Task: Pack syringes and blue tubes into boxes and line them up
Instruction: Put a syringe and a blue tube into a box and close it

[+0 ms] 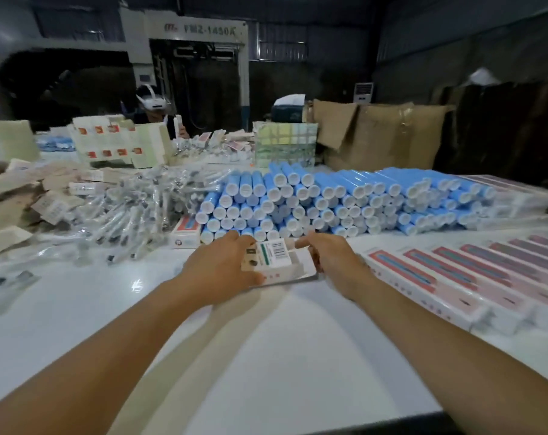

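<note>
We've got the box pinched in our left hand, right hand curled at its far end. A loose grip could spill it into the blue tubes stacked just behind.

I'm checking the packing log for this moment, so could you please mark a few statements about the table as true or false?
1. Both hands hold one box. True: the left hand and right hand grip the box above the white table.
2. The blue tubes lie scattered singly. False: the blue tubes are stacked in a pile behind the hands.
3. Packed boxes are lined up on the person's right. True: the row of boxes lies there.
4. The bagged syringes sit right of the tubes. False: the syringes lie to their left.
</note>
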Demonstrator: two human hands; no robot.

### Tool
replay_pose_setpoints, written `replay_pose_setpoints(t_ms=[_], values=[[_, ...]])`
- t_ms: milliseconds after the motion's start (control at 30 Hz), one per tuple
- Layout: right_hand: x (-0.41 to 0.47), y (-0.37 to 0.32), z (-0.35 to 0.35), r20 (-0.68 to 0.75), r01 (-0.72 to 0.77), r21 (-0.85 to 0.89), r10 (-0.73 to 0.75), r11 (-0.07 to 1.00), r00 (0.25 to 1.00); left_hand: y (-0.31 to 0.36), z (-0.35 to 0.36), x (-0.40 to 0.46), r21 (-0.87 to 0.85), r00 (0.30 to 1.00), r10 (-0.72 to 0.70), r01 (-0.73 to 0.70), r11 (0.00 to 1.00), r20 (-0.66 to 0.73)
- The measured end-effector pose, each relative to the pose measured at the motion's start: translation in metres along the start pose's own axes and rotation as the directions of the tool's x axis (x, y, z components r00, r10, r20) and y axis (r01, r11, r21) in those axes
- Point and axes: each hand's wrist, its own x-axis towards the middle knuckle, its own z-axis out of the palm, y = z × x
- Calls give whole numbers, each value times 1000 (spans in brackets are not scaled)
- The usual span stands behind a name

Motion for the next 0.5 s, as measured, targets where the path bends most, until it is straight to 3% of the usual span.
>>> replay_pose_setpoints(t_ms=[333,500], values=[[6,7,-1,-59,80,-177,-92,981,994,9,24,-4,206,980,122,-88,975,-158],[12,-29,-1,-141,243,-466,-342,851,929,14,29,-7,213,979,138,-104,972,-151]])
